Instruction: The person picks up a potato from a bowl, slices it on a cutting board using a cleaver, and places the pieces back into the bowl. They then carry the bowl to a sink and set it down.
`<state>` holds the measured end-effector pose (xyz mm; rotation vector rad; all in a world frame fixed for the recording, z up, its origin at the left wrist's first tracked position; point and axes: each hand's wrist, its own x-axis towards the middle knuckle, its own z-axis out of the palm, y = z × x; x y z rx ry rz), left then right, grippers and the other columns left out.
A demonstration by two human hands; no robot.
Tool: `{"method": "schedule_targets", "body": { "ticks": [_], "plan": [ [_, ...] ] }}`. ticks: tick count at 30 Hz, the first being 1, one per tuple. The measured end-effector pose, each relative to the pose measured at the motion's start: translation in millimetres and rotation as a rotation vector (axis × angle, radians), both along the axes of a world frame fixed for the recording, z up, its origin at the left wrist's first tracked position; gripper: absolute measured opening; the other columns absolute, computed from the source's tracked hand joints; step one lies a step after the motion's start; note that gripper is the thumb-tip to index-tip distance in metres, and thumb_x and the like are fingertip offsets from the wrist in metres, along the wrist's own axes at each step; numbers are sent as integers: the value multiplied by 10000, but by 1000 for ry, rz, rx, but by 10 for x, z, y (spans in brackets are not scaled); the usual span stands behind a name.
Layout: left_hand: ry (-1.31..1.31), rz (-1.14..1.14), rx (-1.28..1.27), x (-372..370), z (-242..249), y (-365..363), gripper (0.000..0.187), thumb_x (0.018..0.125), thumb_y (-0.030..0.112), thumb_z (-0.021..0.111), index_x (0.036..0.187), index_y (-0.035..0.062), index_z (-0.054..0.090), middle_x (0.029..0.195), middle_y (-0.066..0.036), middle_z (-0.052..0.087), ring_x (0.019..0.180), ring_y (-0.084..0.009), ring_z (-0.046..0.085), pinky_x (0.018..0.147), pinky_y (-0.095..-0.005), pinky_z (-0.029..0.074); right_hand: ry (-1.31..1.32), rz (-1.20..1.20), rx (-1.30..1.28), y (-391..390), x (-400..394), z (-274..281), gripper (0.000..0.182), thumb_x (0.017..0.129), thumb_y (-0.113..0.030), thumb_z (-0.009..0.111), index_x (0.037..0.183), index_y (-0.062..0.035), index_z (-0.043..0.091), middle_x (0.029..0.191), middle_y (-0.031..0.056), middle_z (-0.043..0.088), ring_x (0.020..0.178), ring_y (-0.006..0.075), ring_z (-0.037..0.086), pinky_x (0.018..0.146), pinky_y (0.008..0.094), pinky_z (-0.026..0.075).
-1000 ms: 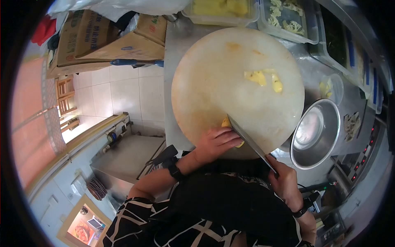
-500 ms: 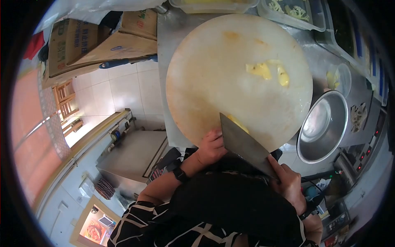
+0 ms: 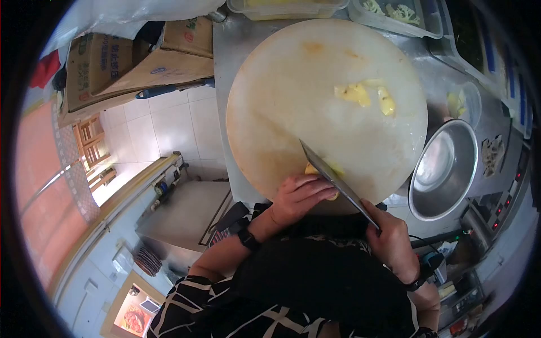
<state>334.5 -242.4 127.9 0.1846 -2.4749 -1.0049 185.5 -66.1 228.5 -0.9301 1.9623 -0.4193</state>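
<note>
A large round cutting board [image 3: 282, 101] fills the middle of the view. Near its lower edge my left hand [image 3: 298, 198] has its fingers pressed together on a yellow piece [image 3: 311, 168], most of which they cover. Wrapped round the handle of a cleaver [image 3: 338, 181] is my right hand [image 3: 393, 242]. The blade stands nearly edge-on beside my left fingertips, with a bit of yellow showing on its far side. Farther up the board, to the right, lie irregular yellow pieces [image 3: 356, 94].
Right of the board stands a steel bowl [image 3: 445, 169], with a small clear tub [image 3: 469, 107] behind it. Plastic containers [image 3: 425, 28] line the back. Cardboard boxes [image 3: 129, 65] are at the upper left, a steel counter [image 3: 180, 211] at the lower left.
The cleaver has turned from showing its broad face to nearly edge-on. My left hand has moved right, and its fingers now reach over the yellow piece.
</note>
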Motion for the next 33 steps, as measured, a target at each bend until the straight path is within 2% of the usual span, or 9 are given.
{"method": "schedule_targets", "body": {
  "ticks": [4,6,7,9,14,21,25,29,33],
  "plan": [
    [36,29,-9,136,-164,82,255,645,120,690,901,123,692,935,7,621,947,-176,548,722,-298,455,-22,4,32,52,15,227,694,647,-6,669,1298,-100,449,740,134,567,627,307,599,541,395,499],
    [-105,-31,198,262,-323,150,231,658,127,690,889,123,691,930,4,621,947,-176,547,725,-303,455,-14,39,98,57,28,331,702,649,-12,666,1307,-117,445,755,137,576,635,306,603,548,399,498],
    [-101,-29,201,252,-301,135,231,658,127,690,889,123,691,930,4,621,947,-176,547,725,-303,455,-11,41,101,41,41,326,702,649,-12,666,1307,-117,445,755,137,576,635,306,603,548,399,498],
    [8,-15,9,167,-180,57,234,688,116,665,922,118,679,967,-1,621,962,-184,547,734,-310,454,29,25,61,-9,73,258,690,657,-5,654,1306,-119,445,758,146,579,648,320,603,564,407,499],
    [15,-35,60,35,-34,-9,271,713,91,634,983,107,656,1025,-10,618,978,-196,545,746,-310,451,12,-64,-24,-36,111,-68,665,666,-2,639,1296,-110,453,750,160,577,667,342,598,577,411,498],
    [74,-19,42,158,-162,37,270,700,90,636,969,90,649,1026,-27,616,987,-201,544,748,-312,449,21,-8,95,-58,138,362,609,682,1,627,1265,-91,478,745,163,573,660,342,599,592,411,503],
    [65,-34,65,113,-138,27,265,698,93,626,962,91,654,1023,-22,615,989,-198,542,756,-311,447,33,-26,111,-159,202,163,612,680,3,629,1267,-81,475,767,171,588,671,344,605,600,413,504],
    [25,-45,53,59,-69,-19,258,706,103,612,961,93,656,1023,-10,614,995,-187,539,770,-302,443,37,-103,-17,-147,236,-64,612,681,6,620,1270,-75,471,814,190,610,697,351,614,609,421,503],
    [61,-35,17,61,-61,-24,263,706,101,609,965,86,655,1016,-6,617,996,-181,539,779,-298,444,-9,-125,-36,-62,215,163,603,686,9,607,1268,-68,471,822,196,612,707,355,614,608,423,502]
  ]
}}
